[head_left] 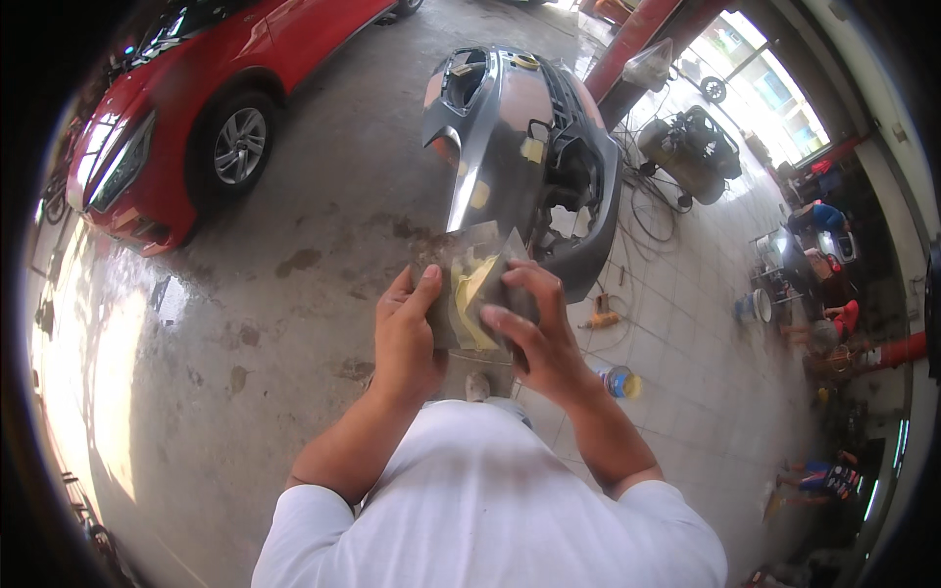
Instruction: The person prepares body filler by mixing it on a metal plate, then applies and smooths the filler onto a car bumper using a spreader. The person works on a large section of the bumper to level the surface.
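Observation:
In front of my chest, my left hand (405, 323) grips a flat mixing plate (478, 238) by its left side, thumb on top. Yellow body filler (472, 286) is smeared over the plate's face. My right hand (549, 338) is closed on a thin, flat putty spreader (515, 249), tilted against the plate's right side; the fingers hide part of it and it is slightly blurred. Just beyond both hands stands a dark car bumper (505, 147) with yellow filler patches and pinkish areas.
A red car (186, 118) is parked at the far left. To the right of the bumper are an air compressor (691, 152) with hoses, an orange power tool (601, 320) and a tin (619, 382) on the tiles. A bucket (753, 306) and other people are farther right.

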A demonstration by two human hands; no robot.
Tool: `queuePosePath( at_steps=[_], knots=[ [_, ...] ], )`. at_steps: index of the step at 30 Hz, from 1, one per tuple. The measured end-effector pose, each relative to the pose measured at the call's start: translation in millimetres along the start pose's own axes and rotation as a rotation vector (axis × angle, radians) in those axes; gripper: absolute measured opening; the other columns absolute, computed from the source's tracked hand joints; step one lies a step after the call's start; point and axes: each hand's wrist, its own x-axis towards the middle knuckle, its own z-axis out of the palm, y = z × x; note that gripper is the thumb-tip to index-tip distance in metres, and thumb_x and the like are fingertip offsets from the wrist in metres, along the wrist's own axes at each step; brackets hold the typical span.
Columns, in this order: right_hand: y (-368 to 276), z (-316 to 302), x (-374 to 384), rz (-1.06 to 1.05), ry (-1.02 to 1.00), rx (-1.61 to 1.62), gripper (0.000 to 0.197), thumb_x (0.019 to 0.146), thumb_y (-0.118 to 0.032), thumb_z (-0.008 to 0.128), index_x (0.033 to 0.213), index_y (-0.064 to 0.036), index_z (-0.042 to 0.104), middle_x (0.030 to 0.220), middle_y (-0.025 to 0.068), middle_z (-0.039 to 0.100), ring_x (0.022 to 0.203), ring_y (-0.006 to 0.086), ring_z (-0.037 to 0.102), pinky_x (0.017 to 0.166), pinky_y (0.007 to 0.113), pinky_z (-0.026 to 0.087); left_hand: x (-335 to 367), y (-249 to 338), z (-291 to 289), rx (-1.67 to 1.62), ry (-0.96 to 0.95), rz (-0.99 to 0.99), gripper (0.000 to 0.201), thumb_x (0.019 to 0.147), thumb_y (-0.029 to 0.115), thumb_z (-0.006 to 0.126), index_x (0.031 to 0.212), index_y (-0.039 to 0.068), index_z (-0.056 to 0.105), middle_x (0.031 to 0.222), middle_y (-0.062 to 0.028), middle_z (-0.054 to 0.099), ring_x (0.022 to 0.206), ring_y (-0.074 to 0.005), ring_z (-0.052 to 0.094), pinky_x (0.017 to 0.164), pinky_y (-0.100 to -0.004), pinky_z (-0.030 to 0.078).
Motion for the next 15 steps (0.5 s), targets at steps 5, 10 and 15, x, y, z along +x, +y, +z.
queuePosePath(
  at_steps=[5, 10, 15],
  knots=[
    [44.2, -23.2, -31.5, 0.156, -0.168, -0.277, 0.088, 0.068, 0.022, 0.068, 0.143, -0.0194, 0.053, 0.141, 0.014, 0.046, 0.136, 0.0399, 0.049, 0.108, 0.049, 0.05, 0.2, -21.8, -27.2, 0.074, 0.098, 0.034, 0.019, 0.108, 0.015, 0.057, 0.12, 0.0, 0.061, 0.113, -0.0096, 0.072, 0.099, -0.0176, 0.072, 0.088, -0.0332, 0.059],
    [-1.6, 7.8, -34.3, 0.177, 0.02, 0.43, 0.083, 0.077, 0.017, 0.067, 0.149, -0.0124, 0.04, 0.14, 0.0241, 0.042, 0.138, 0.0476, 0.047, 0.108, 0.055, 0.048, 3.3, -48.9, -31.1, 0.067, 0.085, 0.323, 0.022, 0.109, 0.016, 0.057, 0.124, 0.001, 0.062, 0.116, -0.0077, 0.072, 0.101, -0.0151, 0.069, 0.09, -0.0316, 0.057],
    [39.9, 15.6, -69.3, 0.246, -0.248, -0.124, 0.073, 0.078, 0.014, 0.068, 0.143, -0.0135, 0.049, 0.142, 0.0203, 0.041, 0.138, 0.046, 0.047, 0.11, 0.056, 0.047, 1.2, -39.2, -32.0, 0.165, 0.024, 0.374, 0.029, 0.11, 0.019, 0.058, 0.13, -0.002, 0.062, 0.117, -0.0062, 0.071, 0.102, -0.0118, 0.064, 0.092, -0.0264, 0.05]
  ],
)
